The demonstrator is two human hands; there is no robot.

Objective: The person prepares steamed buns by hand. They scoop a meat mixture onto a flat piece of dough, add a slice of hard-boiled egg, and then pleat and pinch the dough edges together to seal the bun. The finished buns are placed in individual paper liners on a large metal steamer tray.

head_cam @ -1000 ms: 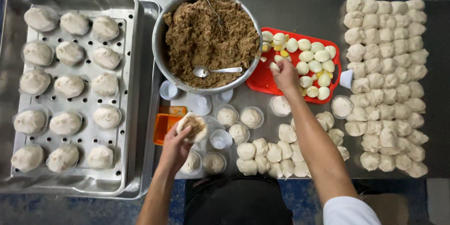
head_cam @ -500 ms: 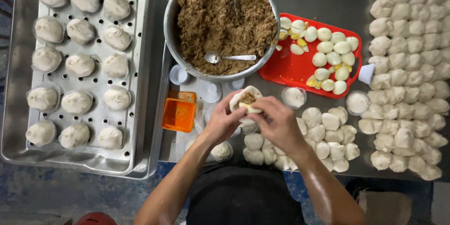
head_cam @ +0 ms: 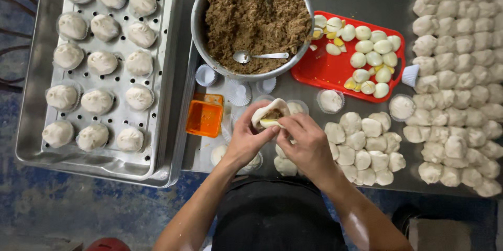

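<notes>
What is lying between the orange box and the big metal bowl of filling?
In the head view, white paper cups lie on the table between the orange box and the metal bowl; another paper cup sits at the bowl's left.

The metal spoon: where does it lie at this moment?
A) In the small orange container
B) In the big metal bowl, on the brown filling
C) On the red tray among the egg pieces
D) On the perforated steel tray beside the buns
B: the metal spoon rests on the brown filling inside the big metal bowl, its handle pointing toward the red tray.
</notes>
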